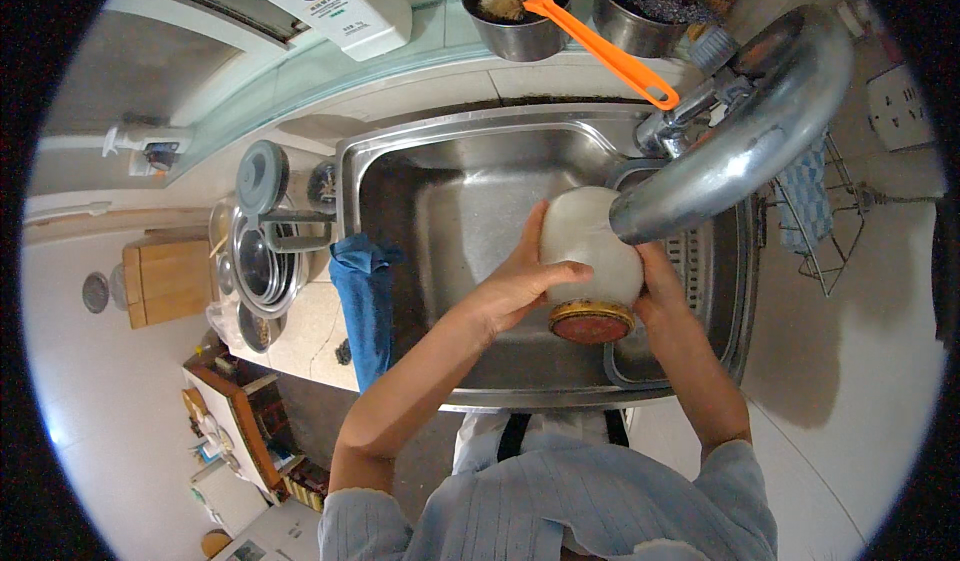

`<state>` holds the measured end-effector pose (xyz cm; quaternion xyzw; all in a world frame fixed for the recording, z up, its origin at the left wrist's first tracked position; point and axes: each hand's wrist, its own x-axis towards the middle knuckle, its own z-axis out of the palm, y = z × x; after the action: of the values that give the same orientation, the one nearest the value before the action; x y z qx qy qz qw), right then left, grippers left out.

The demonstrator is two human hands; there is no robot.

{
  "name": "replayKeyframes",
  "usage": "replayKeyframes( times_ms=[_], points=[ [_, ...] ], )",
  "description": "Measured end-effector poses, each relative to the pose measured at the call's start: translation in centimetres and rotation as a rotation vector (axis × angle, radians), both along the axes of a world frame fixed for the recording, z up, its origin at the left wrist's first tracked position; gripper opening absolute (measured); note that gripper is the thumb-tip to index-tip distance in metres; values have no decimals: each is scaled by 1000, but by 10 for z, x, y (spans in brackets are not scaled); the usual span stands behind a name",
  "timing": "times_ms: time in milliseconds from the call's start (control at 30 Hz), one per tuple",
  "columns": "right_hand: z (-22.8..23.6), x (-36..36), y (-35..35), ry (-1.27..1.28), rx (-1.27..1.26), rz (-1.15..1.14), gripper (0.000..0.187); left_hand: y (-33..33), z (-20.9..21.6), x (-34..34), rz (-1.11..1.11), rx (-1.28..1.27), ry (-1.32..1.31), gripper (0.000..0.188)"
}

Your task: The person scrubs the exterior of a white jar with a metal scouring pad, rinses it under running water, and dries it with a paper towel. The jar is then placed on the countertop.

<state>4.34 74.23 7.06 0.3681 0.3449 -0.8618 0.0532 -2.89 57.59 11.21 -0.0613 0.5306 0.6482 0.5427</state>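
Note:
Between my two hands is a rounded white jar (592, 246), its red, gold-rimmed round end turned toward me; that end looks like a lid. My left hand (527, 279) wraps the jar's left side, thumb lying across its front. On the opposite side my right hand (658, 279) grips it, its fingers partly hidden behind the jar. The curved metal faucet (745, 151) reaches over the jar's upper right, its mouth close to the jar; I cannot tell whether they touch. Below the jar lies the stainless steel sink (450, 186).
A blue cloth (362, 306) hangs over the sink's left edge. Pots and lids (262, 261) stand on the left counter. Along the back ledge are a white bottle (335, 6), metal cups and an orange-handled brush (600, 51). A wire rack (825, 231) is at right.

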Motion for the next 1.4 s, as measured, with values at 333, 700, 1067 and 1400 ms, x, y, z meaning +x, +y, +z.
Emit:
replayKeyframes(
  times_ms=[333,700,1067,1400],
  points=[
    [4,-2,-1,-4,46,2,68,-2,-5,1,9,34,1,110],
    [2,-6,1,-9,22,-1,82,-9,-13,-3,36,95,-33,112],
    [5,-15,-5,-92,148,-14,81,18,-29,0,210,-47,125,96],
    [1,-8,1,-57,97,8,75,6,-40,-4,-13,-90,79,102]
  ],
)
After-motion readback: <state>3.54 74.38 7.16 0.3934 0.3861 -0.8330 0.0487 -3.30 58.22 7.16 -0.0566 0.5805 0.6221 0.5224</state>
